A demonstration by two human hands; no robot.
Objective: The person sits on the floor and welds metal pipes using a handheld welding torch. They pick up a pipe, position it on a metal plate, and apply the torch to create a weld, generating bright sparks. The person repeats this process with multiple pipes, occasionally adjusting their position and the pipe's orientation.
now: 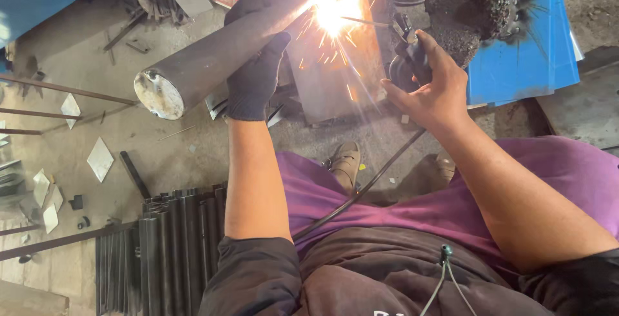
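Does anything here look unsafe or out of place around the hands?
Yes. The right hand holding the electrode holder is bare, close to flying sparks, while the left hand on the steel pipe wears a dark glove.

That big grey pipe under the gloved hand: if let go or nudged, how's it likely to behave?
The grey pipe is round and smooth, so it would probably roll without the gloved left hand. It looks like thick metal, likely heavy and stiff. Sparks at its far end suggest it is hot there.
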